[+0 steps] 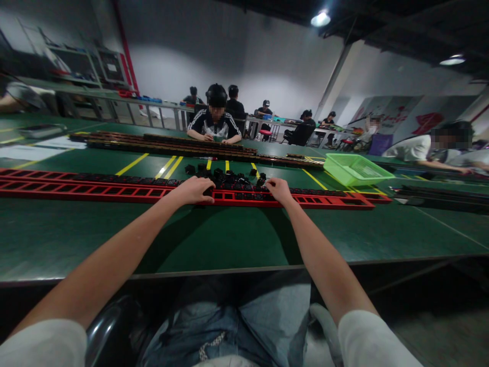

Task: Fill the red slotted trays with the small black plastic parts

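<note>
A long red frame (324,203) with a row of square openings lies across the green table in front of me. Several of its openings hold small black square parts (248,195). My left hand (194,190) rests on the frame, thumb and fingers apart, with no object visible between them. Farther right, my right hand (279,190) is over the same frame, its fingertips pinched together; whatever they hold is too small to make out. Between and beyond my hands lies a loose pile of black pieces (229,177). Behind the front frame runs a second red frame (38,175), partly filled with black parts.
A green plastic basket (359,176) stands tilted at the right. Long dark strips (168,145) are stacked across the table's far side. Opposite sits a person (216,120) with hands on the table. White papers (34,152) lie at left, dark bars (443,196) at right.
</note>
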Demonstrator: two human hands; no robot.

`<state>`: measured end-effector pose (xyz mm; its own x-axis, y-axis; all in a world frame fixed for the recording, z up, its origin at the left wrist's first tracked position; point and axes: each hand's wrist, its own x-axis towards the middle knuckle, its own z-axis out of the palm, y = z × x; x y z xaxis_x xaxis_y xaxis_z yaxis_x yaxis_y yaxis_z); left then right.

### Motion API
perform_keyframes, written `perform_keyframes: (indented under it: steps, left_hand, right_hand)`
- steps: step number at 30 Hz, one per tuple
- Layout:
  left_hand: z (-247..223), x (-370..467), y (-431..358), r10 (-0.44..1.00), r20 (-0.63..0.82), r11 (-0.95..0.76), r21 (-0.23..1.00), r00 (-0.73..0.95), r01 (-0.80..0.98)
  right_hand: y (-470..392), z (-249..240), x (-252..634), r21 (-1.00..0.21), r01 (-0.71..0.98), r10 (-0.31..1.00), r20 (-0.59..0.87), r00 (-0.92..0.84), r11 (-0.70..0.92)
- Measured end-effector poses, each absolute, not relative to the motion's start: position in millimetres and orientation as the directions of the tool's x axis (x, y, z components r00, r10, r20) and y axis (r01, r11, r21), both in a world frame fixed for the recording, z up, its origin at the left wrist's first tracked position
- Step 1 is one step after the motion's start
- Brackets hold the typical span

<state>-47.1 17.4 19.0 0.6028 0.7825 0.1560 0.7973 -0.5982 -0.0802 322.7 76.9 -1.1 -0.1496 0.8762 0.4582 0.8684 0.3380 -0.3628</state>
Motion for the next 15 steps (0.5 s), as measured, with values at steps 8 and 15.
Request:
perform_keyframes:
  steps: [8,15]
  left_hand:
    - [20.5,-47.9,16.1,0.775,0.165,-0.609,-0.069,0.611,0.791]
    - [22.4,-49.2,14.7,0.776,0.171,-0.606,-0.065,0.607,0.793]
  right_hand:
    - [79.0,-2.7,323.9,-0.349,0.875,0.873,0.464,-0.149,0.335]
    - [78.7,-2.2,324.0,-0.348,0.875,0.874,0.461,-0.154,0.338]
